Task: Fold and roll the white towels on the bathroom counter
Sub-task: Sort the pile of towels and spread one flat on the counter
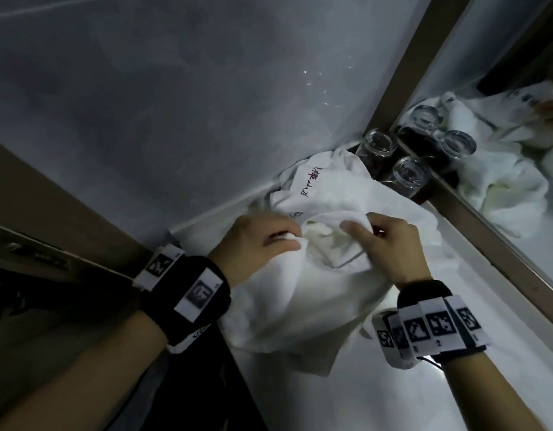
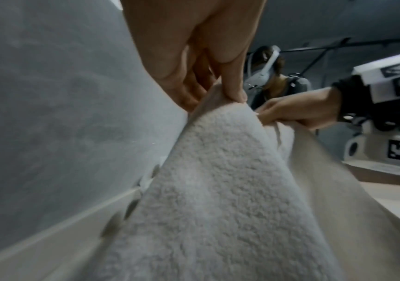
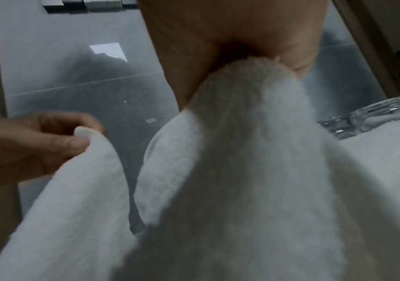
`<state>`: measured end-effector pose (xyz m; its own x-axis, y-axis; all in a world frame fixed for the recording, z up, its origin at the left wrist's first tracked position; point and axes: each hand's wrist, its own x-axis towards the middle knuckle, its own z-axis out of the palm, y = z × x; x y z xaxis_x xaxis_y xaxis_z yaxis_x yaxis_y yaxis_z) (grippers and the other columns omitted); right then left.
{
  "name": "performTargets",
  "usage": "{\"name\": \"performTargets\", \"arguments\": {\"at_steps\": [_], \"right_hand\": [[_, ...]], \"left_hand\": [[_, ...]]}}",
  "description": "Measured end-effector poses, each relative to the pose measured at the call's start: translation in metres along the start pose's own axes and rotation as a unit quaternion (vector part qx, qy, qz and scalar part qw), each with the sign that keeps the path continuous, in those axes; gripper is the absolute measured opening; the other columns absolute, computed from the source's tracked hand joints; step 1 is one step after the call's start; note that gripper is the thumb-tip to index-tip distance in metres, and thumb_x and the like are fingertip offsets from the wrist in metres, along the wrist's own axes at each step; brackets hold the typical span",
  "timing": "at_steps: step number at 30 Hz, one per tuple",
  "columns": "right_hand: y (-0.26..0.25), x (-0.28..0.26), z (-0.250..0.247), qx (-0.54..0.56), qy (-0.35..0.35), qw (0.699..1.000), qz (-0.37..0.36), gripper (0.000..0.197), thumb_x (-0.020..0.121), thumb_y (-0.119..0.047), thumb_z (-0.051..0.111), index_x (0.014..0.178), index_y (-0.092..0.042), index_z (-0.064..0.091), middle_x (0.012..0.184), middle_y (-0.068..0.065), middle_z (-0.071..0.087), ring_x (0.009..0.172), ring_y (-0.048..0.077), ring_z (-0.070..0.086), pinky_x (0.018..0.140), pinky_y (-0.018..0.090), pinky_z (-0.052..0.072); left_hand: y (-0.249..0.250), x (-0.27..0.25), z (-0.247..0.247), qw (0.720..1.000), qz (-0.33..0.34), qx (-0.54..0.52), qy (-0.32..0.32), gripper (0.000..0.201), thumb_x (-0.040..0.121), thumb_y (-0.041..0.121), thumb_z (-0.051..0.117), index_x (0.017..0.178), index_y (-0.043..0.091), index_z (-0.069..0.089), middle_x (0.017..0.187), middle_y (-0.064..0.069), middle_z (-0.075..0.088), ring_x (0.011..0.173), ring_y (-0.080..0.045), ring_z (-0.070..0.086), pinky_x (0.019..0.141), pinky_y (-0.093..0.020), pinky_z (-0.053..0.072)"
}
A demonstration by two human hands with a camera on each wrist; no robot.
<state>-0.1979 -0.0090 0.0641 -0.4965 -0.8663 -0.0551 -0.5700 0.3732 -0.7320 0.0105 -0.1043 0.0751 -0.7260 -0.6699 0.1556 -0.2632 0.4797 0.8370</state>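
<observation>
My left hand (image 1: 256,244) pinches a white towel (image 1: 300,293) at its upper edge; in the left wrist view the thumb and fingers (image 2: 234,83) close on a fold of the pile. My right hand (image 1: 390,244) pinches the same edge a short way to the right, with the cloth bunched between thumb and curled fingers (the right wrist view shows the fold (image 3: 249,79) entering that grip directly under the palm). Both grips are narrow and hold cloth.

Position of the towel relative to the grips: the held edge runs between the two hands and sags slightly in the middle. The rest of the towel hangs below and toward me from both grips, and its lower part lies crumpled on the white surface (image 1: 455,384), reaching that surface's near-left edge.

A second white towel (image 1: 328,185), with dark red embroidered characters, lies bunched on the surface just behind the hands, against the grey wall (image 1: 175,104). I cannot tell whether it touches the held towel.

Two clear glasses (image 1: 393,160) stand in the corner beside the second towel, at the foot of the mirror (image 1: 517,126), which reflects the glasses and the towels.
</observation>
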Motion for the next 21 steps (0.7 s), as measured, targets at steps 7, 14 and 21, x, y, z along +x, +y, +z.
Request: {"name": "performTargets", "arguments": {"at_steps": [7, 14, 21], "right_hand": [[-0.005, -0.007, 0.007, 0.099, 0.025, 0.990, -0.097, 0.033, 0.084, -0.033, 0.066, 0.055, -0.033, 0.050, 0.064, -0.009, 0.048, 0.057, 0.005, 0.044, 0.056, 0.014, 0.033], [0.004, -0.008, 0.000, 0.150, -0.064, 0.984, -0.070, 0.032, 0.078, -0.044, 0.068, 0.067, -0.022, 0.048, 0.057, -0.009, 0.054, 0.046, 0.003, 0.043, 0.047, 0.009, 0.030], [0.022, 0.000, -0.014, -0.130, -0.210, 0.968, -0.032, 0.029, 0.049, -0.049, 0.084, 0.054, -0.051, 0.055, 0.073, -0.007, 0.052, 0.064, 0.010, 0.054, 0.054, 0.024, 0.033]], "left_hand": [[0.000, 0.011, 0.041, 0.973, 0.109, 0.202, 0.001, 0.007, 0.082, 0.011, 0.065, 0.089, 0.009, 0.067, 0.130, -0.018, 0.039, 0.120, -0.025, 0.033, 0.105, -0.019, 0.030], [-0.025, 0.026, 0.030, 0.968, 0.012, 0.243, -0.068, 0.015, 0.089, 0.003, 0.050, 0.097, -0.002, 0.062, 0.108, -0.020, 0.059, 0.106, -0.036, 0.052, 0.105, -0.042, 0.029], [-0.012, 0.025, -0.015, 0.976, 0.038, 0.198, 0.078, 0.013, 0.087, 0.006, 0.048, 0.091, -0.001, 0.058, 0.091, -0.018, 0.054, 0.085, -0.017, 0.045, 0.080, -0.021, 0.034]]}}
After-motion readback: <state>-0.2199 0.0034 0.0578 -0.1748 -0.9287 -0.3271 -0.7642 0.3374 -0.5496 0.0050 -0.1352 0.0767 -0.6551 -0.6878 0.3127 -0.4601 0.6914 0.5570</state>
